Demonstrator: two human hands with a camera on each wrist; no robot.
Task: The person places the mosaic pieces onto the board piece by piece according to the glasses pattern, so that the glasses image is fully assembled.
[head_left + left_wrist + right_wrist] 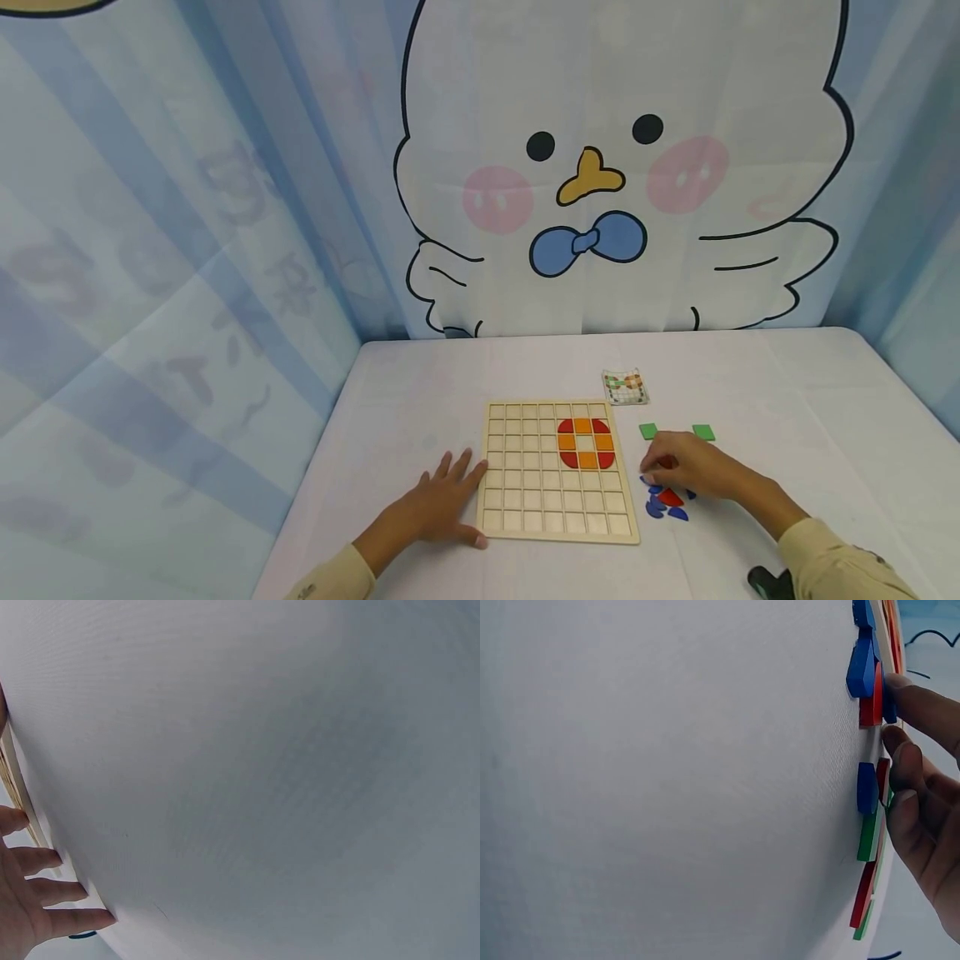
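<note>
- Four red pieces [569, 460] and four orange pieces [587, 461] are being held in the board [525, 493], forming a ring around one bare cell, towards the far right corner.
- Blue pieces [655, 507], a loose red piece [670, 497] and green squares [703, 432] are lying on the table [420, 383], to the right of the board; no blue or green is being shown in the board.
- Progress is being judged partial: green and orange are being shown on the card [626, 387], just beyond the board's far right corner. An exact match is not being confirmed, the print being too small.
- The left hand [438, 505] is being rested against the board's left edge, fingers spread, nothing being grasped.
- The right hand [693, 465] is being held over the loose pieces, fingers bent, thumb and a fingertip nearly meeting at a blue piece [889, 709]; whether it is being gripped cannot be told.
- No brand or wording is being made out. Faint marks on the curtain [225, 179] and a small mark on the left sleeve [337, 573] are being recorded as illegible.
</note>
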